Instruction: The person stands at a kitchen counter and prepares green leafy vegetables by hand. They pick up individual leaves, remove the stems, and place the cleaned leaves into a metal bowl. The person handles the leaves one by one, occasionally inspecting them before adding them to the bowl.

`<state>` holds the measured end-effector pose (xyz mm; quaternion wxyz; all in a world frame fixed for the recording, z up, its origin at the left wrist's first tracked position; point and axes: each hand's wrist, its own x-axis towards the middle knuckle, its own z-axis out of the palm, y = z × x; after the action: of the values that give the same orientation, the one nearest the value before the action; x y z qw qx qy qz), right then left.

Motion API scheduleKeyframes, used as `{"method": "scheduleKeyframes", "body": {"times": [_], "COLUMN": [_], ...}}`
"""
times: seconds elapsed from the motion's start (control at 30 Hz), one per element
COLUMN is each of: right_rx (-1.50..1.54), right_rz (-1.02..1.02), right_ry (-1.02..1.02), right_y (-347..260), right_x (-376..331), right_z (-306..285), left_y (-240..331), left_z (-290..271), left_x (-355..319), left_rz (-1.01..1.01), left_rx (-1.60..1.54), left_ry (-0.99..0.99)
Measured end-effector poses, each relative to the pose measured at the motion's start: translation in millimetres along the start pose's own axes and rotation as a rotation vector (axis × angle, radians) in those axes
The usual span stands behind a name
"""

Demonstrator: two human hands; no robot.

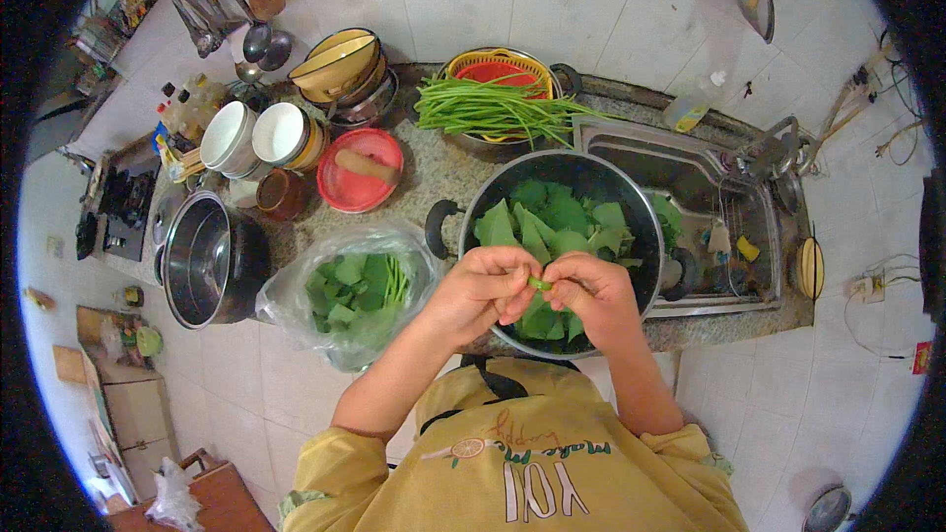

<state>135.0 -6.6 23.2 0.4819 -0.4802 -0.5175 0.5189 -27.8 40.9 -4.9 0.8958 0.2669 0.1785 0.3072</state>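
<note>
Over a large dark two-handled pot point(645, 236), my left hand point(488, 281) and my right hand point(599, 294) meet with their fingertips pinched. Between them is a short piece of green stem point(539, 284), held by both hands. Broad green leaves point(562, 212) lie in the pot under my hands; part of them is hidden by my fingers. To the left of the pot, a clear plastic bag point(281, 291) gapes at the top, with more leafy greens point(345, 291) and their stalks inside. My left forearm passes beside this bag.
Long green stalks point(493, 108) lie across a yellow colander point(537, 69) behind the pot. A metal sink point(680, 303) with a faucet point(783, 143) is on the right. Leftward stand a red basin point(345, 192), white bowls point(280, 133) and an empty dark pot point(212, 256) near the counter edge.
</note>
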Motion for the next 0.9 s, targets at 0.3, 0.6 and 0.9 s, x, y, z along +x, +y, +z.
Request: {"method": "scheduleKeyframes", "body": {"times": [0.3,0.6,0.9], "right_rx": [0.510,0.657,-0.777], "right_rz": [-0.012,0.024,-0.527], "right_ry": [0.201,0.138,0.061], "right_y": [31,34,-9], "right_x": [7,0,3], "right_z": [-7,-28,-77], "left_y": [-30,-38,-28], "left_z": [22,39,51], "left_x": [24,32,28], "left_rz": [0.404,0.582,0.713], "left_rx": [0.594,1.133,1.651], "left_ry": [0.252,0.405,0.410]}}
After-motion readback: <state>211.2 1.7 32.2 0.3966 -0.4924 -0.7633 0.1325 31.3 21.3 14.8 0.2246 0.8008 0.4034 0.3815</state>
